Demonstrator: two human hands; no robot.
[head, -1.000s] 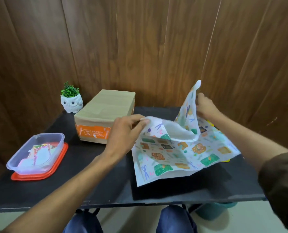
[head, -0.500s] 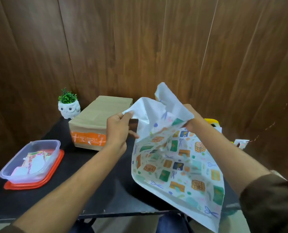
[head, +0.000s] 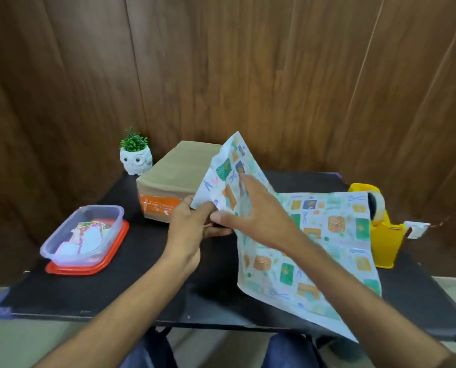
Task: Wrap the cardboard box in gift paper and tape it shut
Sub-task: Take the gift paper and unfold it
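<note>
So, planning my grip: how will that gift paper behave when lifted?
Probably floppy: the gift paper curves up from the table and sags over its front edge. Likely light: the left hand holds a corner up with a pinch.

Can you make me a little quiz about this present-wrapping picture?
1. True or false: the gift paper is already wrapped round the box.
2. What stands right of the paper? A) a teddy B) a yellow tape holder C) a cup
3. Which hand pinches the paper's edge?
Key: 1 false; 2 B; 3 the left hand.
</note>
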